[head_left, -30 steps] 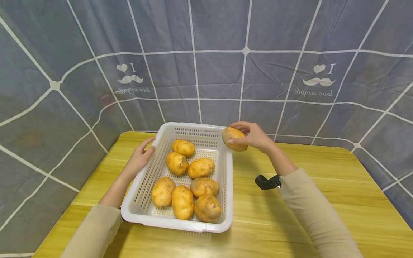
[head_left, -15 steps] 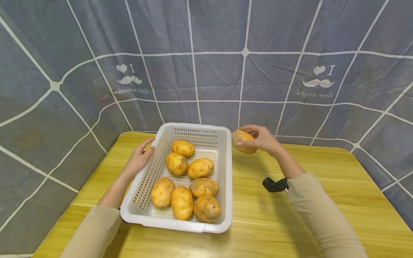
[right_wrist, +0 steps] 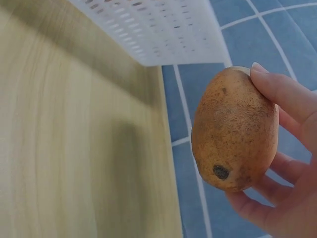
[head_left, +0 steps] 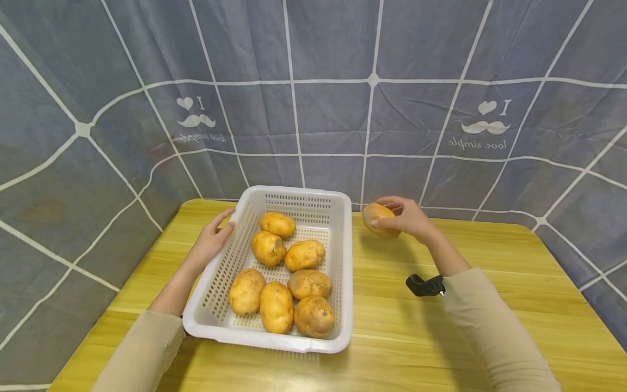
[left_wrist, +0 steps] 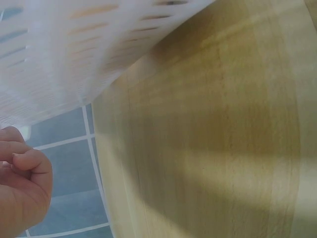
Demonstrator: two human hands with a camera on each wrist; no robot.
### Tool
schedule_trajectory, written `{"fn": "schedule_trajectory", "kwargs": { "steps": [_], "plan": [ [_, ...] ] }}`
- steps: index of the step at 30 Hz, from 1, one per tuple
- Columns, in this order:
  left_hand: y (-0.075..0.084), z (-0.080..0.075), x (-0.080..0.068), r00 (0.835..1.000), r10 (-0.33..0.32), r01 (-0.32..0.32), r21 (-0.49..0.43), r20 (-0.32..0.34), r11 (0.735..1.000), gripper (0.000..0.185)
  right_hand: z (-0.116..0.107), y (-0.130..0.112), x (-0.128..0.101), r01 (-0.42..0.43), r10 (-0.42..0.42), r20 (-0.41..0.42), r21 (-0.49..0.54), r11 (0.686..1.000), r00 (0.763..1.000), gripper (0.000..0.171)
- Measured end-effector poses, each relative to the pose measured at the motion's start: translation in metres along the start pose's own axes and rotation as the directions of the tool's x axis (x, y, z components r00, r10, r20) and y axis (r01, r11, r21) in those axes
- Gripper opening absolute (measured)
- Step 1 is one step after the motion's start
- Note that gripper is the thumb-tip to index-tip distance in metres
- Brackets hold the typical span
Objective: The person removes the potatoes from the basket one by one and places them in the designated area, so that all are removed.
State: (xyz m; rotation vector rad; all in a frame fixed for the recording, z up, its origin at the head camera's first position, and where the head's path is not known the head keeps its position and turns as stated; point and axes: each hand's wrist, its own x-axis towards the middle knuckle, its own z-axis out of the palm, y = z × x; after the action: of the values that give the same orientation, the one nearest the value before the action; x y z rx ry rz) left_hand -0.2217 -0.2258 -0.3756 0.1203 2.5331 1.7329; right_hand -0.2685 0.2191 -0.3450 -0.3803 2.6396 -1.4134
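right hand (head_left: 409, 218) has carried the gripped potato (head_left: 379, 220) further right of the basket (head_left: 343, 261); left hand (head_left: 211, 239) clasps its rim.

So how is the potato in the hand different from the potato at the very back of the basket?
The held potato is gripped by the right hand, outside the white basket; the back potato lies inside it, untouched. The held potato is up in the air over the table; the back one rests on the basket floor. The held one shows a dark spot; I can't see one on the back one. Both are yellow-brown and oval.
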Motion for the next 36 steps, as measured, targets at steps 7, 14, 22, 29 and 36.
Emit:
{"fn": "schedule_trajectory", "kwargs": {
  "steps": [7,14,22,29,36],
  "plan": [
    [0.000,-0.001,0.000,1.000,0.001,-0.001,-0.010,0.006,1.000,0.055,0.001,0.012,-0.002,-0.010,0.010,-0.013,-0.013,1.000,1.000,0.061],
    [-0.001,0.000,0.001,1.000,0.015,-0.015,0.000,-0.002,1.000,0.055,0.004,0.022,-0.003,-0.029,0.029,-0.025,-0.006,1.000,0.999,0.061],
    [-0.001,0.000,0.000,1.000,0.009,-0.009,-0.009,0.006,1.000,0.056,0.010,0.034,-0.003,-0.066,0.065,-0.053,-0.017,0.998,0.996,0.061],
    [-0.002,0.000,0.000,1.000,0.014,-0.014,-0.003,0.002,1.000,0.055,0.016,0.048,0.000,-0.064,0.056,-0.097,-0.073,0.995,0.994,0.061],
    [-0.003,0.000,0.000,1.000,0.021,-0.021,-0.005,0.000,1.000,0.055,0.022,0.058,0.005,-0.081,0.074,-0.125,-0.053,0.995,0.989,0.060]
  ]
}}
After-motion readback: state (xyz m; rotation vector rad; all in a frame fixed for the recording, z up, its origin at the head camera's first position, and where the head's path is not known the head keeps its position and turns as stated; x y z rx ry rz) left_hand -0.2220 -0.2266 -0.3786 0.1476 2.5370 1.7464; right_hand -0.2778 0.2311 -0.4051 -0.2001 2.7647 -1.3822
